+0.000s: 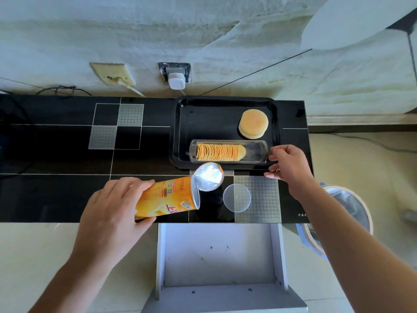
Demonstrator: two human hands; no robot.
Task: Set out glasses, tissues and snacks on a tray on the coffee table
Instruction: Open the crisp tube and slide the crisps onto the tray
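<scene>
Both hands are busy at the bench. Her or his left hand is wrapped round the orange crisp can, which is tipped on its side above the dark top with its open mouth towards the tray and the foil seal peeled back and hanging from the rim. At the other end, the right hand has its fingers curled at the end of the clear plastic sleeve; I cannot tell whether it truly pinches the sleeve or only touches it.

That sleeve lies along the near edge of the black tray, with the stack of crisps bunched towards its left end. A round bun sits in the tray's far right corner, and the can's clear lid lies on the bench just in front.

What worries me is the sleeve: it looks light and open-topped, so a tug or lift from the right end could tilt it and send crisps sliding out or snapping. The can, if swung, might knock the sleeve or sweep the lid off the bench edge. No glasses or tissues are in sight.
</scene>
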